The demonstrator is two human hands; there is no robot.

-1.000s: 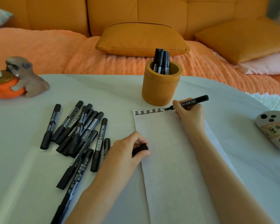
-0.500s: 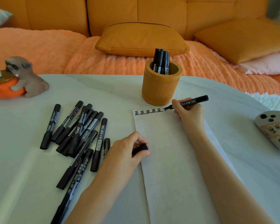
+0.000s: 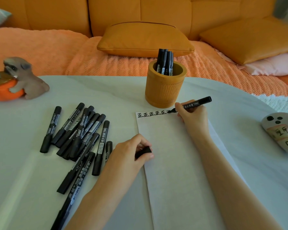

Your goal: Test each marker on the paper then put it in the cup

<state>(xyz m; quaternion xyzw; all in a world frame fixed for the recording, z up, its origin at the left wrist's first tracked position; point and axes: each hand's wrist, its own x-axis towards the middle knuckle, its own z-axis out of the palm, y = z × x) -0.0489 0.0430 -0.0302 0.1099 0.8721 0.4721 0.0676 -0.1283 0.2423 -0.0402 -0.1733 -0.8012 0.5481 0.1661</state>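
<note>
Black marker (image 3: 194, 105) gripped in right hand (image 3: 192, 116), tip on paper (image 3: 173, 163), left hand (image 3: 131, 151) pinching cap (image 3: 143, 151)

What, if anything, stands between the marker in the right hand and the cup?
Nothing visible. The marker, gripped by the right hand, has its tip on the paper just in front of the cup, with no object between. The markers already standing in the cup leave part of its mouth free.
</note>
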